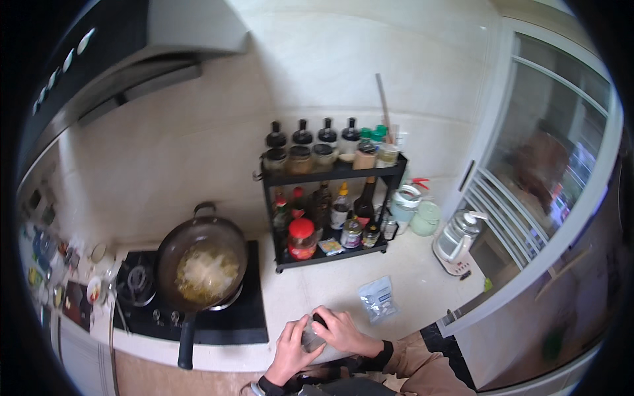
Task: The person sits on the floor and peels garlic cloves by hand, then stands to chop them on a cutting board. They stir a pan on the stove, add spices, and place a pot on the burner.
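Note:
A small clear jar (311,339) with a dark lid (319,320) is held over the counter's front edge. My left hand (291,349) wraps around the jar's body. On its dark top rest the fingers of my right hand (342,330); whether the lid is loose I cannot tell. To the right of my hands lies a clear and pale blue plastic packet (378,299) with printing on it. Over on the left, a dark wok (168,262) sits on the hob, holding pale food (208,272) in yellowish liquid.
The wok's handle (186,341) juts past the front of the black hob (237,326). Behind my hands stands a two-tier black rack (327,175) of bottles and jars. A glass kettle (458,237) is at the right, by the sliding glass door (495,163). Clutter (64,257) fills the far left.

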The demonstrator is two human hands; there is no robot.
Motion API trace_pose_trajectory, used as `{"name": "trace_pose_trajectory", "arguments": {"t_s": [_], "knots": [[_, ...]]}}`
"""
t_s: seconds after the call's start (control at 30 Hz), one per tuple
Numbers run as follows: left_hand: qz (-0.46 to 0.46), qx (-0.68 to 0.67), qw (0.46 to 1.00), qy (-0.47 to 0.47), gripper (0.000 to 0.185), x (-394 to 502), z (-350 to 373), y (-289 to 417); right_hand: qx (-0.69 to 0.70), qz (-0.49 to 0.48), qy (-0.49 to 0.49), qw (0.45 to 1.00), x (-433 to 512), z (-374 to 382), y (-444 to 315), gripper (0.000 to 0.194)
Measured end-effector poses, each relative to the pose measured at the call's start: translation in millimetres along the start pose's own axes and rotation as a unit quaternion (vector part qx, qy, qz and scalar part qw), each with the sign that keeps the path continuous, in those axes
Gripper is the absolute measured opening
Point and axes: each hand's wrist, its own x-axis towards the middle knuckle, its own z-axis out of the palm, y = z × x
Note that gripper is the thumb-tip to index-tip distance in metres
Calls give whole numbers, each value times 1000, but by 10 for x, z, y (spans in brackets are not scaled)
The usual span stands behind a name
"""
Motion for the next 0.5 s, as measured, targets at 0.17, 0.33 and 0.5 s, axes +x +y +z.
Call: {"name": "trace_pose_trajectory", "arguments": {"t_s": [0.17,0.33,0.5], "knots": [[-107,-253,954,-120,73,-149,-91,-80,22,-138,-71,988,10,-94,-25,32],[-307,-657,634,-269,62,-228,-215,-107,-6,-288,-151,946,73,-199,18,35],[-322,-385,837,-217,70,-155,-119,-119,53,-61,-162,983,53,-73,-28,29]]}}
